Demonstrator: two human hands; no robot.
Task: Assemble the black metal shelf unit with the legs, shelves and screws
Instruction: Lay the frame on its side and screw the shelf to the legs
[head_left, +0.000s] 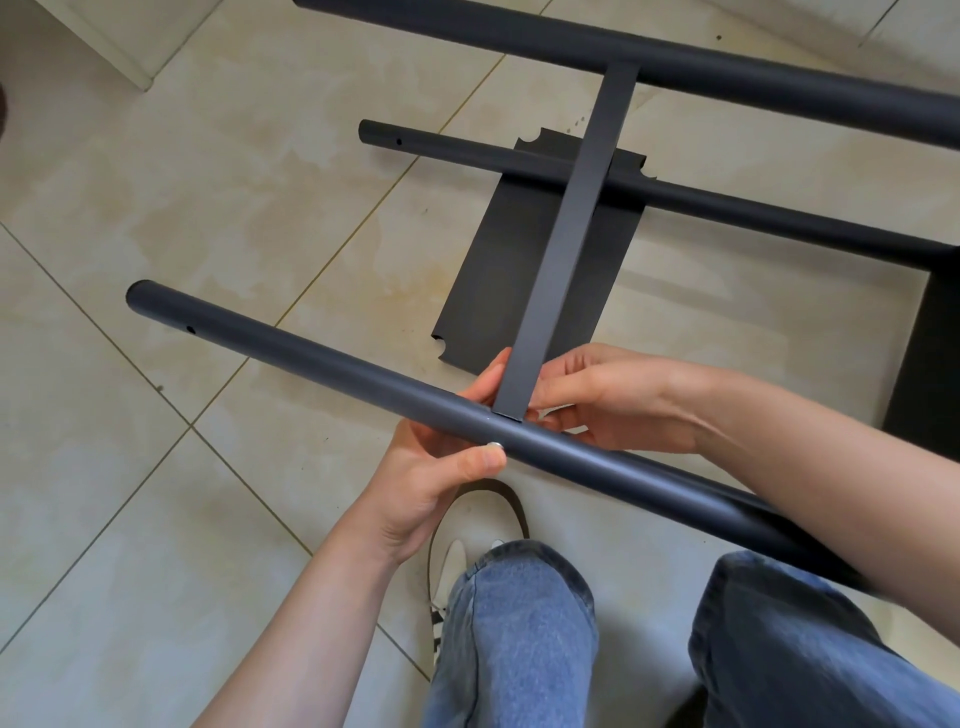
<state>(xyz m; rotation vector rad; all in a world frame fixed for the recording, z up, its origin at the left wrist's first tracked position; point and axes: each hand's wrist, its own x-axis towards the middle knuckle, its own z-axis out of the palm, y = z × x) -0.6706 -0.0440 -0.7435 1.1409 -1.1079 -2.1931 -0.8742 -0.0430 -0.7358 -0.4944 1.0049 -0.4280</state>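
Here you have three black round legs in view: the near leg (322, 364) held across in front of you, a middle leg (675, 195) lying on the tiled floor (156, 467), and a far leg (675, 62) along the top. One flat crossbar (571, 228) runs from the far leg down to the near leg, its lower end touching the near leg's tube. One flat black shelf panel (493, 291) lies on the floor under the crossbar and the middle leg, and a second dark panel (930, 364) shows at the right edge. One small silver screw (494, 445) sits on the near leg. Your left hand (441, 467) wraps the near leg from below, thumb tip just beside the screw. Your right hand (613, 400) pinches the crossbar's lower end, fingers curled.
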